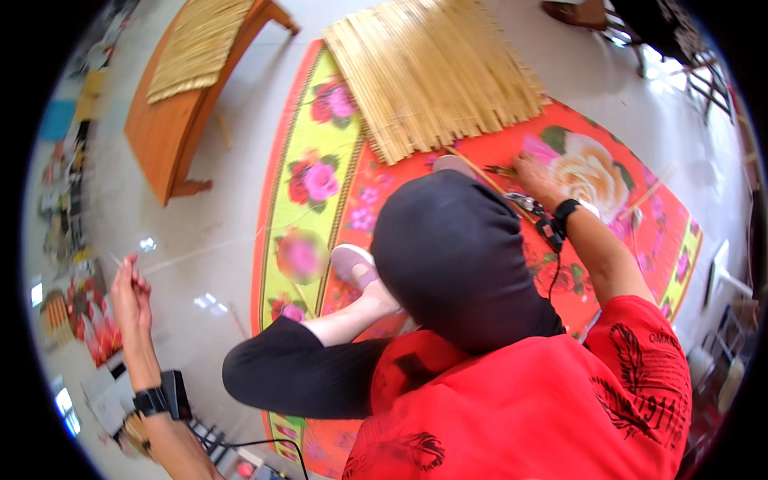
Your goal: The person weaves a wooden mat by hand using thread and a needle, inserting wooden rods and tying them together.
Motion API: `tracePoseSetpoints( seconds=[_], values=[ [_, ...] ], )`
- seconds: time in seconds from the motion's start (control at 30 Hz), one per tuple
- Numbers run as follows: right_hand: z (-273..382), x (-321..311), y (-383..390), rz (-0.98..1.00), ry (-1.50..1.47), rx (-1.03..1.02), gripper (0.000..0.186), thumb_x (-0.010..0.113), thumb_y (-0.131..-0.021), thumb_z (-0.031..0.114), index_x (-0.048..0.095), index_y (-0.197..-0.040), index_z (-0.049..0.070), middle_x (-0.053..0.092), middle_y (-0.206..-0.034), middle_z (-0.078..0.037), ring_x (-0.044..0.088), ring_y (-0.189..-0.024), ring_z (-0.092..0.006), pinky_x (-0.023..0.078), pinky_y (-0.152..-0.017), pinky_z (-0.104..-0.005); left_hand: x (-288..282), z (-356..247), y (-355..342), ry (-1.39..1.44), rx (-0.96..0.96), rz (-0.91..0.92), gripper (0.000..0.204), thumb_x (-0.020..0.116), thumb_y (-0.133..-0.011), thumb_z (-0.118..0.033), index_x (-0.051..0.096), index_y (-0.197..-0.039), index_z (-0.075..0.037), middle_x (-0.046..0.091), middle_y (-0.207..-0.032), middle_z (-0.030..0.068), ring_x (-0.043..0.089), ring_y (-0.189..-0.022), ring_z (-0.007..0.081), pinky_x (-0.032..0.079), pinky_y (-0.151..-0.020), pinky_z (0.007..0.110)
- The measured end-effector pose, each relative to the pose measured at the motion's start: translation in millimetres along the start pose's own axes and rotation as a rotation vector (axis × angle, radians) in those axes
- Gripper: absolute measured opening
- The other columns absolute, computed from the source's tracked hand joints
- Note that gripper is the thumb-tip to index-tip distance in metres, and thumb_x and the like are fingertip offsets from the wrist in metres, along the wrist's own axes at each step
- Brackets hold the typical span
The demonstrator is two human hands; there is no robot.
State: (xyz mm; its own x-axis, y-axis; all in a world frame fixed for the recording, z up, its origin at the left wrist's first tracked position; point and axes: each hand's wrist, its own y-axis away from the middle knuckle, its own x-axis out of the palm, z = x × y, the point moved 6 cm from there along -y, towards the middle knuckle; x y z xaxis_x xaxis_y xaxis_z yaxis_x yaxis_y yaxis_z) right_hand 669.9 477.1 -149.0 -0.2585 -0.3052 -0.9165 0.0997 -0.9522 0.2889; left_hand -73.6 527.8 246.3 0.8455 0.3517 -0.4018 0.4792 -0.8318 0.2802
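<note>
Out to the left, my left hand (132,294) is raised with its fingers pinched on a pale thread (204,254), which runs off to the right toward the mat. My right hand (538,180) is low over the floral mat (552,276), its fingers curled. What they hold, if anything, I cannot make out. A small hand tool with red and dark handles (501,170) lies at the fingertips. A thin stick (484,178) slants past it beside my bent knee. Just ahead lies a panel of pale flat slats (436,76), side by side, with an uneven near edge.
An orange-brown wooden bench (172,132) with another slatted piece (200,44) stands at the upper left. Across the mat's right part lies a loose thin stick (646,192). At the upper right are a person's foot (588,14) and a chair (704,72). Bags (100,332) stand far left.
</note>
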Motion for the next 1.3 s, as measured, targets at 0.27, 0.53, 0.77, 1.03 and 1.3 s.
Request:
tracePoseSetpoints(
  seconds=[0.27,0.53,0.77,1.03,1.3],
  values=[
    [-34.6,-8.5,-6.9,0.292,-0.914,0.246,0.013,0.067,-0.085,0.015,0.062,-0.093,0.007,0.062,-0.093,0.0,0.059,-0.08,-0.0085,0.049,-0.064,-0.026,-52.0,-98.8,29.3,0.013,0.256,0.078,0.031,0.057,-0.097,-0.026,0.06,-0.116,-0.002,0.042,-0.07,-0.0071,0.043,-0.061,0.0014,0.036,-0.057,0.016],
    [189.2,-222.2,-71.1,0.123,-1.171,-0.496,0.025,0.063,-0.09,0.011,0.054,-0.112,0.005,0.056,-0.094,-0.001,0.059,-0.085,-0.0127,0.052,-0.077,-0.0314,-69.7,-189.7,110.4,-0.202,0.493,0.015,0.034,0.058,-0.096,-0.029,0.061,-0.118,-0.004,0.04,-0.071,-0.009,0.04,-0.061,-0.0009,0.034,-0.057,0.014],
    [444.1,-309.2,-40.0,0.466,-1.385,-0.646,0.014,0.064,-0.091,0.022,0.059,-0.092,0.009,0.059,-0.08,0.001,0.045,-0.059,-0.0055,0.041,-0.054,-0.0217,-58.4,-231.3,176.7,-0.123,0.636,0.152,0.035,0.06,-0.095,-0.027,0.06,-0.12,-0.002,0.04,-0.07,-0.0093,0.039,-0.062,-0.0015,0.037,-0.059,0.014],
    [560.0,-272.3,79.5,0.977,-1.196,-0.877,0.026,0.054,-0.097,0.027,0.063,-0.108,0.005,0.066,-0.088,-0.002,0.05,-0.056,-0.0055,0.042,-0.05,-0.0191,-40.9,-216.8,184.7,0.052,0.649,0.209,0.036,0.059,-0.095,-0.025,0.058,-0.12,0.001,0.039,-0.07,-0.0083,0.039,-0.062,0.0006,0.036,-0.058,0.015],
    [448.6,-275.3,-16.4,0.681,-1.083,-0.617,0.026,0.062,-0.092,0.03,0.066,-0.099,0.005,0.06,-0.082,0.0,0.05,-0.061,-0.0048,0.041,-0.051,-0.0195,-315.9,-53.4,76.3,0.255,0.353,-0.228,0.028,0.06,-0.094,-0.021,0.06,-0.114,-0.001,0.046,-0.065,-0.0055,0.045,-0.061,0.0027,0.04,-0.056,0.017]
  ],
)
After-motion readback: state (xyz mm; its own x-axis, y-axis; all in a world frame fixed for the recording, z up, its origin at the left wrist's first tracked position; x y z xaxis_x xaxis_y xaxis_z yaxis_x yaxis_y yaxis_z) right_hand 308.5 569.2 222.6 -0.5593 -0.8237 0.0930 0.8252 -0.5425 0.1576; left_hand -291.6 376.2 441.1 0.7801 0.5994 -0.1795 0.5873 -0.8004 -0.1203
